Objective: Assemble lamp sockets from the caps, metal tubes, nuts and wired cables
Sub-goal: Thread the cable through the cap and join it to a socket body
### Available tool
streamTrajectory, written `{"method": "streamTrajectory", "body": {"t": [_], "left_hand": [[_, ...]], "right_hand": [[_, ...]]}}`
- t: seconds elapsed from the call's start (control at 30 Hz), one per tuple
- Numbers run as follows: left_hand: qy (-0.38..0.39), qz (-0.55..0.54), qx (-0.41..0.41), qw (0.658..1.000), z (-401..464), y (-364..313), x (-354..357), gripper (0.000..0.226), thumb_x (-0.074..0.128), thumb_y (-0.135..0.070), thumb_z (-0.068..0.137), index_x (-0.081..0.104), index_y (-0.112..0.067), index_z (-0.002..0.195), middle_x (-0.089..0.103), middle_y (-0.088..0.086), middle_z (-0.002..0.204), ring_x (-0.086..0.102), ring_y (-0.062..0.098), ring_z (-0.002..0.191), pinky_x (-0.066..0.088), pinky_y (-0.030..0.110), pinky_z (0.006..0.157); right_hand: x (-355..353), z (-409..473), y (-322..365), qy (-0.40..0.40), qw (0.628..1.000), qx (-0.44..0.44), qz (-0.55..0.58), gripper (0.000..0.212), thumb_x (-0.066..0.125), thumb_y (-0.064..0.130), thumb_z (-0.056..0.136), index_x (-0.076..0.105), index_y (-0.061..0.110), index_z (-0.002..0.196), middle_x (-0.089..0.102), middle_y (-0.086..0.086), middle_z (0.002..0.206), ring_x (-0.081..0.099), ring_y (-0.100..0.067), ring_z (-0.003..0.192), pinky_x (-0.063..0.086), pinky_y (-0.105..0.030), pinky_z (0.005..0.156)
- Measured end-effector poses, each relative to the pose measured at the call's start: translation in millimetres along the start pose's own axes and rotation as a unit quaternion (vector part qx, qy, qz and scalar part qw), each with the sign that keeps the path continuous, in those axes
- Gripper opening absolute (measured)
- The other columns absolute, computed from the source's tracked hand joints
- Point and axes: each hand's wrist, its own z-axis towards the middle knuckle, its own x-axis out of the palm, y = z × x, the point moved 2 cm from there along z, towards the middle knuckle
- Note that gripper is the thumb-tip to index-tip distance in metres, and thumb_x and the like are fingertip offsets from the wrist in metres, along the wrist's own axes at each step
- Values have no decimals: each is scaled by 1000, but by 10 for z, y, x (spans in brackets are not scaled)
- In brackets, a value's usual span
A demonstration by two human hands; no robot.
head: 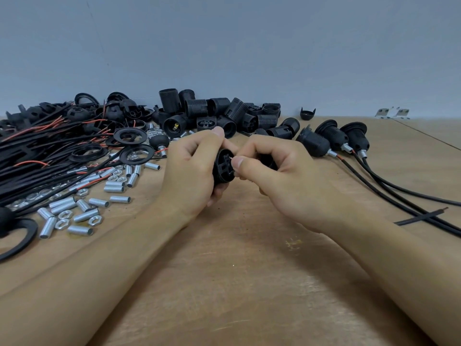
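A black socket body [222, 168] is gripped above the wooden table [249, 283] by the left hand [192, 168], fingers curled round it. A thin wire end [234, 158] is pinched at its open face by the right hand [277, 171]. Three finished sockets [331, 138] are laid to the right, metal tubes [74, 211] to the left.

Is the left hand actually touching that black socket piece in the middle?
Touching. In the head view the left hand wraps its fingers and thumb round the black socket body, with no gap visible.
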Motion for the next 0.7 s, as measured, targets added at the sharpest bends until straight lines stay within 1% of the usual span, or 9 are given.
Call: {"method": "streamTrajectory", "body": {"t": [0.07, 0.17, 0.3, 0.37, 0.43, 0.57, 0.63, 0.67, 0.7], "left_hand": [[-2, -3, -3, 1000, 0, 6, 5, 45, 44, -31, 95, 65, -20, 58, 47, -2, 41, 35, 18, 29, 28, 16, 35], [2, 3, -2, 1000, -5, 6, 15, 46, 43, -29, 97, 64, -19, 58, 47, -3, 41, 35, 17, 30, 28, 15, 35], [0, 76, 45, 996, -12, -19, -4, 45, 41, -14, 105, 60, -9, 65, 48, -7, 41, 37, 15, 29, 27, 14, 34], [-1, 108, 65, 992, -15, -28, -13, 41, 42, -14, 104, 59, -6, 68, 47, -8, 40, 39, 13, 29, 28, 14, 34], [-4, 118, 65, 991, -14, -29, -16, 40, 43, -15, 105, 59, -2, 70, 44, -8, 39, 39, 12, 29, 28, 14, 34], [-12, 113, 53, 992, -6, -20, -8, 41, 41, -11, 106, 60, 2, 72, 43, -3, 39, 38, 14, 28, 27, 15, 34], [-18, 112, 54, 992, -4, -16, -4, 42, 41, -11, 106, 59, 2, 71, 44, 1, 42, 38, 13, 29, 27, 15, 33], [-21, 112, 54, 992, -5, -14, -3, 41, 42, -11, 106, 58, 4, 71, 45, 5, 44, 38, 13, 30, 27, 15, 34], [-23, 112, 54, 992, -6, -12, -1, 41, 42, -11, 106, 57, 5, 72, 45, 8, 45, 38, 12, 30, 27, 14, 34]], "right_hand": [[-4, 1, 6, 2, 1000, -6, 0, 24, 61, 8, 94, 58, 3, 71, 46, 0, 61, 38, -3, 50, 32, -12, 52], [-10, 4, 17, 7, 1000, -5, -8, 25, 61, 9, 94, 58, 5, 70, 45, 1, 61, 37, -2, 48, 31, -11, 51], [-23, -1, 18, 27, 999, 18, -23, 25, 60, 13, 96, 57, 2, 74, 46, 3, 62, 37, -3, 50, 31, -13, 52], [-27, -14, 22, 45, 997, 23, -49, 25, 57, 17, 98, 57, 8, 75, 48, 13, 61, 39, -2, 53, 32, -12, 55], [-28, -25, 23, 59, 995, 29, -80, 24, 55, 22, 99, 55, 14, 77, 48, 21, 58, 41, 0, 56, 33, -11, 57], [-30, -56, 13, 83, 992, 53, -74, 21, 50, 34, 101, 51, 19, 86, 52, 28, 62, 45, 5, 61, 37, -13, 63], [-10, -46, -4, 98, 991, 81, -43, 13, 48, 38, 94, 48, 26, 89, 55, 26, 68, 46, 7, 64, 35, -21, 67], [-2, -30, -16, 93, 991, 99, -17, 8, 49, 35, 87, 47, 28, 89, 56, 23, 71, 47, 7, 64, 34, -24, 67], [-4, -12, -32, 83, 990, 114, 5, 9, 50, 31, 80, 47, 30, 88, 57, 20, 73, 48, 6, 64, 34, -25, 66]]}}
